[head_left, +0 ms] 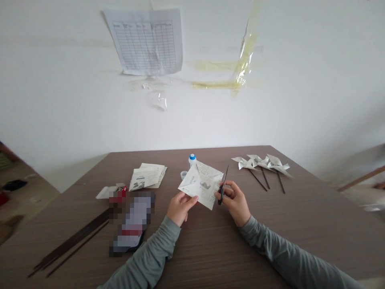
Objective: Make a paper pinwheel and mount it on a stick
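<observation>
My left hand (180,208) pinches the lower left edge of a printed paper square (200,185), thumb on top. Slits run in from the corners of the paper, and it is held up above the table. In my right hand (236,202) is a pair of black-handled scissors (221,193), blades pointing up and away, beside the right edge of the paper. My right fingertips are close to that edge; whether they touch it I cannot tell. Behind the paper stands a white glue bottle (192,159) with a blue top, partly hidden, and a small clear cap (183,174).
Several paper squares (147,176) lie back left. Near them are a small open box (108,191), a blurred phone-like object (132,224) and a bundle of dark sticks (75,237). Three paper pinwheels (260,161) on sticks rest back right. A wall (210,124) borders the table (270,237).
</observation>
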`<action>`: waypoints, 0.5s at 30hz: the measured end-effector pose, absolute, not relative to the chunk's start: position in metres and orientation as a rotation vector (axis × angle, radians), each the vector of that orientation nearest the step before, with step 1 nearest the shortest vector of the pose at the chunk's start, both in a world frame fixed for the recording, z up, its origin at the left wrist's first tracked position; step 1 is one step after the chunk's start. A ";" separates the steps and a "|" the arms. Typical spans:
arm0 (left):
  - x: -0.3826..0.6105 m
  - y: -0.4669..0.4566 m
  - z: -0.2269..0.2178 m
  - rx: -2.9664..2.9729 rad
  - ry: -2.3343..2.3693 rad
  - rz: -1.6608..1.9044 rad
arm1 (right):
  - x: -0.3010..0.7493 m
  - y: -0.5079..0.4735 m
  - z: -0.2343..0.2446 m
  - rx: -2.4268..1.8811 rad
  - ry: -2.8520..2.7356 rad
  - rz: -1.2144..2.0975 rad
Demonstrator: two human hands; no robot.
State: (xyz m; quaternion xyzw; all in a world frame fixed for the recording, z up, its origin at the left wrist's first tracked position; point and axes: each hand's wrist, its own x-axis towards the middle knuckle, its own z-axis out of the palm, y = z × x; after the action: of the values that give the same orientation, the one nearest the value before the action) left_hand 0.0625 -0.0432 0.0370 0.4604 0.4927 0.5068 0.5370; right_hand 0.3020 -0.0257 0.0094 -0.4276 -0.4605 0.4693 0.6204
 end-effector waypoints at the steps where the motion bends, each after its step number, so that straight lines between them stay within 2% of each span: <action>1: 0.064 -0.044 0.036 1.097 1.154 1.177 | 0.300 -0.026 0.010 -0.977 -1.052 1.080; 5: 0.068 -0.047 0.032 1.079 1.137 1.090 | 0.296 -0.028 0.010 -0.969 -1.049 1.084; 15: 0.070 -0.049 0.036 1.058 1.163 1.208 | 0.294 -0.029 0.006 -1.001 -1.081 1.079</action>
State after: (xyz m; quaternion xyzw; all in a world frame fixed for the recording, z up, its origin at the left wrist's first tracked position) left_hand 0.0696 -0.0493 0.0365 0.4465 0.4909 0.5097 0.5476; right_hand 0.2935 -0.0289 0.0057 -0.4337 -0.4683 0.4678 0.6114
